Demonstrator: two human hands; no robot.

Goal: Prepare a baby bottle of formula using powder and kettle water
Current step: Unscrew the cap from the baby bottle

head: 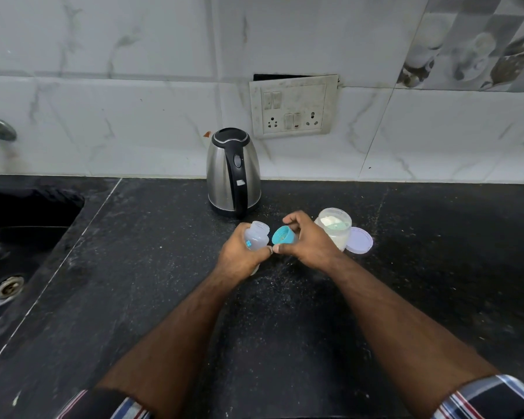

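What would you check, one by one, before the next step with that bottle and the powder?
1. Bottle open at the top: ok, held tilted in the left hand.
2. Blue cap off the bottle: ok, the right hand holds it.
3. Powder jar open: ok, its lid lies beside it.
4. Scoop for the powder: cannot tell.
5. Kettle within reach: ok, behind the hands.
6. Water in the kettle: cannot tell, lid shut.
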